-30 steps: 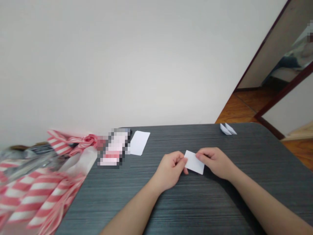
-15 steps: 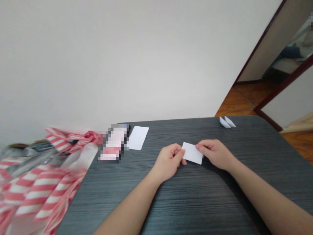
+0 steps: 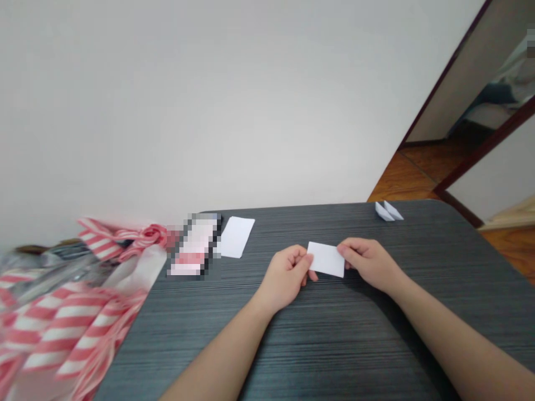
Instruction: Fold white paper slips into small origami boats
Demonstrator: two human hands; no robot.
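A small white rectangle of paper [image 3: 326, 259] is held level above the dark table, pinched at its short ends. My left hand [image 3: 286, 277] grips its left end between thumb and fingers. My right hand [image 3: 368, 263] holds its right end the same way. A second white paper rectangle [image 3: 236, 237] lies flat on the table to the far left of my hands. A small folded white paper piece [image 3: 388, 211] sits at the table's far edge, to the right.
The dark grey wood-grain table [image 3: 292, 356] has a rounded far right corner. A pixelated, blurred object [image 3: 194, 245] lies beside the flat paper. A red-and-white striped plastic bag [image 3: 71, 328] bulges at the left edge. Wooden floor [image 3: 405, 181] shows beyond the table.
The held paper has turned from tilted to nearly level and shifted slightly left between my hands. The view has tipped a little, moving the table higher in the frame.
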